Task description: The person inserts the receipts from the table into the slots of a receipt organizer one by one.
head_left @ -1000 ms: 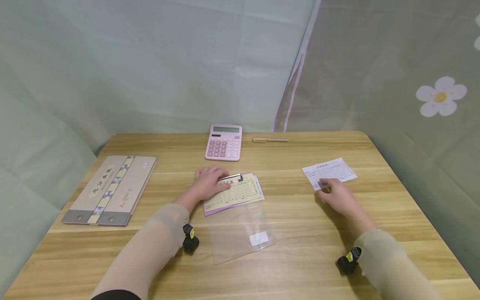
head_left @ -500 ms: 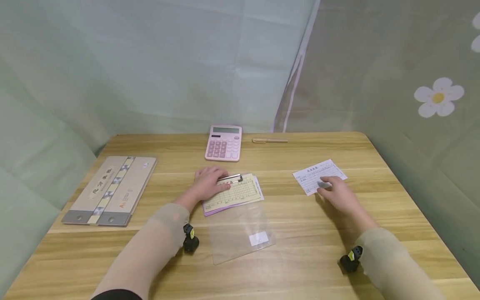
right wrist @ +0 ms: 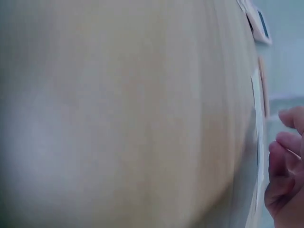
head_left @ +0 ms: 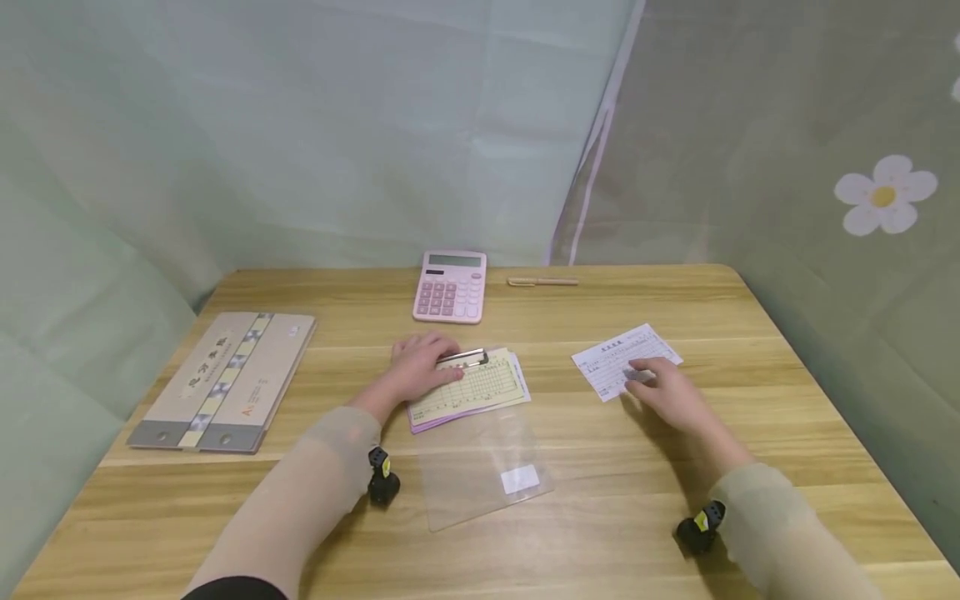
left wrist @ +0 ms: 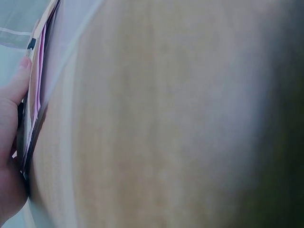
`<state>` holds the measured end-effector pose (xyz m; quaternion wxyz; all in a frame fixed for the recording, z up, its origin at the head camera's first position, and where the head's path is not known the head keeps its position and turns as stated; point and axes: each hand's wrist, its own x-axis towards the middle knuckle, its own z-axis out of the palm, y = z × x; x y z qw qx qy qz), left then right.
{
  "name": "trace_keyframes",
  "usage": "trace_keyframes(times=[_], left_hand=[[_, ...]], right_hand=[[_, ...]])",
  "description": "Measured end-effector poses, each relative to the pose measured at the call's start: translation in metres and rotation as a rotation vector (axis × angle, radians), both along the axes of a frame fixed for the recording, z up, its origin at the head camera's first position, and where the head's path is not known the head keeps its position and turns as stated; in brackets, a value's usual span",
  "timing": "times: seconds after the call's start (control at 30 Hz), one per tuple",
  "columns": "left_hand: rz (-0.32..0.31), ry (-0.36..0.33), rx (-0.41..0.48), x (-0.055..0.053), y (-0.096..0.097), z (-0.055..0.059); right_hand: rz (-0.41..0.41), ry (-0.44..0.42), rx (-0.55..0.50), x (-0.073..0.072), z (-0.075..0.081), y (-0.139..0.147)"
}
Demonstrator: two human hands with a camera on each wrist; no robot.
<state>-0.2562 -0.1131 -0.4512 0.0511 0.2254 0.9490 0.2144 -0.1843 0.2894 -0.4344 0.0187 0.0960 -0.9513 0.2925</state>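
In the head view a clear clipboard (head_left: 472, 458) lies mid-table, with yellow and pink forms (head_left: 476, 392) under its silver clip (head_left: 474, 359). My left hand (head_left: 420, 367) holds the clipboard at the clip, thumb over the forms and knuckles bent; its fingertips are hidden. The left wrist view shows the thumb (left wrist: 20, 83) along the forms' edge. To the right, a white printed slip (head_left: 611, 362) lies tilted on the wood. My right hand (head_left: 667, 396) is over its near right side, fingers loosely bent. Thumb and fingers (right wrist: 282, 166) look apart in the right wrist view; contact with the slip is unclear.
A pink calculator (head_left: 450, 287) and a beige pen (head_left: 542, 282) lie at the back of the wooden table (head_left: 600, 500). A beige folder (head_left: 225, 379) with a patterned band is at the left. Curtains (head_left: 337, 125) stand behind the table.
The white slip has slid left and slightly nearer, toward the clipboard. My right hand has moved a little left. The left hand has stayed on the clipboard.
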Motion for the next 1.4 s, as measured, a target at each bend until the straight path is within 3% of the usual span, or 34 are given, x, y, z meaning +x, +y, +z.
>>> trace_keyframes(times=[0.23,0.4,0.53,0.73,0.93,1.23,1.4], left_hand=[[-0.006,-0.001,-0.005,-0.001,0.0,0.0],[-0.007,0.011,-0.003,-0.002,0.0,-0.002],[-0.007,0.014,0.002,-0.002,-0.001,-0.002],[-0.003,-0.001,0.008,-0.001,0.0,-0.003],[-0.001,-0.013,0.017,0.0,0.001,-0.002],[0.004,0.003,0.012,-0.001,0.0,-0.002],[0.001,0.003,0.011,-0.001,-0.001,-0.002]], right_hand=[[-0.056,-0.027,0.12,-0.007,-0.003,0.016],[-0.042,-0.056,0.044,-0.003,-0.003,0.012],[-0.099,-0.064,-0.024,-0.009,-0.002,0.016],[-0.199,-0.116,0.05,-0.019,-0.004,0.027],[-0.209,-0.143,0.084,-0.026,-0.005,0.029],[-0.189,-0.158,0.057,-0.026,-0.002,0.022],[-0.2,-0.153,-0.027,-0.022,-0.002,0.014]])
